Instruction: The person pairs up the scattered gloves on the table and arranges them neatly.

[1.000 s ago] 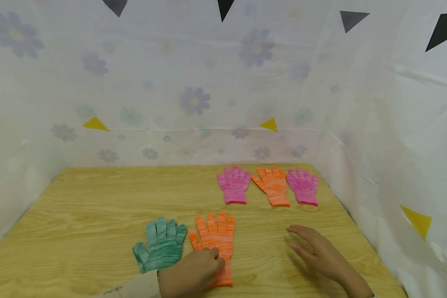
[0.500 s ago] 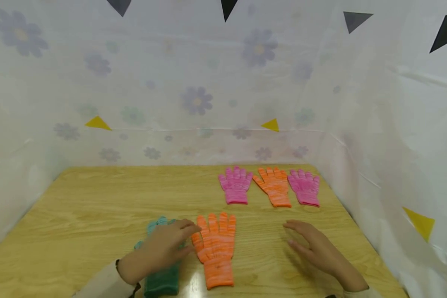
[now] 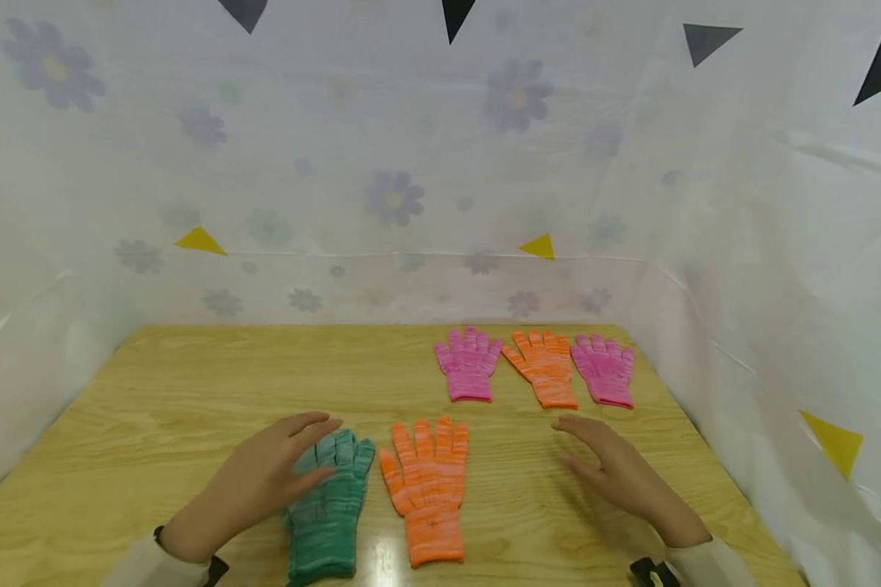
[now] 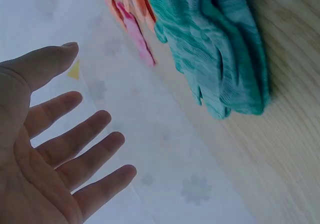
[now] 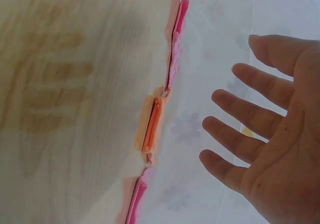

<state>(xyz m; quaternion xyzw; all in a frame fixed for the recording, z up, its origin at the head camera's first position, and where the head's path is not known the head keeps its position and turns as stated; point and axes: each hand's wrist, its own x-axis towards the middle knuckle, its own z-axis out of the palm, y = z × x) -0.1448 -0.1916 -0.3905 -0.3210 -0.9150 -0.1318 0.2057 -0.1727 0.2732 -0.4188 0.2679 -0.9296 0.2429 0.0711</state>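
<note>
Nearest, both hands are hovering apart from each other, fingers extended and gripping nothing. The left hand (image 3: pixel 264 469) is hanging over the green glove (image 3: pixel 326 522) and hiding its thumb side from the head view; whether that glove is one or two layers, I cannot tell. The near orange glove (image 3: pixel 433 497) is lying just beside it, cuff towards the person. The right hand (image 3: pixel 617 473) is casting a shadow on the table (image 3: pixel 264 367).

Farther off, the left pink glove (image 3: pixel 470 367), far orange glove (image 3: pixel 546 371) and right pink glove (image 3: pixel 605 371) are forming a row. Spreading flat is looking done throughout; the two orange gloves are lying apart, and whether any arranging is left is staying unclear. Behind, a flowered sheet (image 3: pixel 301 163) is bounding the table, bearing a yellow triangle (image 3: pixel 201 241).
</note>
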